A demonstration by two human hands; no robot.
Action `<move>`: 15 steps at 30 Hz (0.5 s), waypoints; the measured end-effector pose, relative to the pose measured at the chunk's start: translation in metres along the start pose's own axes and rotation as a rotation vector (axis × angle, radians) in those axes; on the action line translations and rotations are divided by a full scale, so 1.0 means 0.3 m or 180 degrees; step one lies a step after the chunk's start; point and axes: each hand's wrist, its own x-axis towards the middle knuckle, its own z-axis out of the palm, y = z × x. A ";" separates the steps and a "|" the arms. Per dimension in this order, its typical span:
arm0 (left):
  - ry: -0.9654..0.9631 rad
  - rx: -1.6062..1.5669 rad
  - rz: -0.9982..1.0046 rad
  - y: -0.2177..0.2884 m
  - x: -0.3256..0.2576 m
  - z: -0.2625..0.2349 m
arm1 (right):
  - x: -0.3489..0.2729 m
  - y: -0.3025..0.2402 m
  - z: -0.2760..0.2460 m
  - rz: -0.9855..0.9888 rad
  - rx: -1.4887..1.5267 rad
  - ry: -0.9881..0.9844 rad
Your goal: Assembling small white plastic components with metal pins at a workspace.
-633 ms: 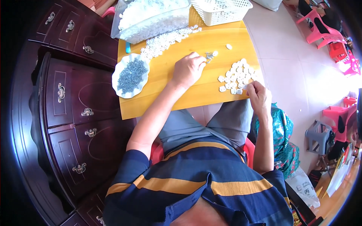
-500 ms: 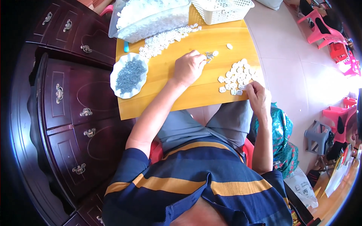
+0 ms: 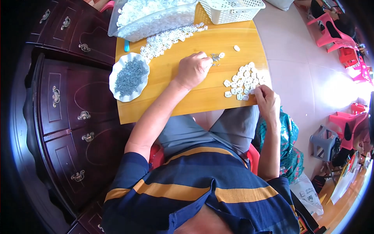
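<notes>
Clutter rings the yellow wooden table [image 3: 194,101]: a clear plastic bin [image 3: 156,17] heaped with small white plastic pieces at the far edge, a white lattice basket [image 3: 233,7] at the far right corner, and a loose spill of white pieces [image 3: 167,39] trailing out from the bin. A white scalloped dish [image 3: 129,77] of small grey metal clips sits at the left edge. The left hand [image 3: 193,69] rests mid-table, fingers curled together over tiny metal clips [image 3: 214,57] just beside a single white piece [image 3: 221,55]; what it pinches cannot be told. The right hand [image 3: 266,99] sits at the near right edge, fingers bunched, touching a flat cluster of white rectangular pieces [image 3: 244,80]. Dark carved wooden drawers [image 3: 74,117] with brass handles stand left; pink plastic chairs [image 3: 331,31] stand well apart on the tiled floor.
</notes>
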 end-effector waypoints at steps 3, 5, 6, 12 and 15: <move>-0.0011 -0.0068 -0.0093 0.002 0.000 -0.006 | 0.010 0.007 -0.005 0.0010 -0.0099 0.0028; -0.0003 -0.0110 -0.0122 -0.002 0.002 -0.008 | 0.017 0.017 0.001 0.0035 -0.0176 -0.0011; -0.0006 -0.0147 -0.0142 -0.004 0.002 -0.011 | 0.018 0.023 0.009 0.0013 -0.0213 0.0038; 0.0048 -0.0338 -0.0242 -0.015 -0.019 -0.026 | 0.007 0.008 0.006 0.0053 -0.0106 0.0210; 0.0269 -0.0220 -0.0571 -0.059 -0.033 -0.075 | 0.008 0.012 0.006 0.0021 -0.0043 0.0276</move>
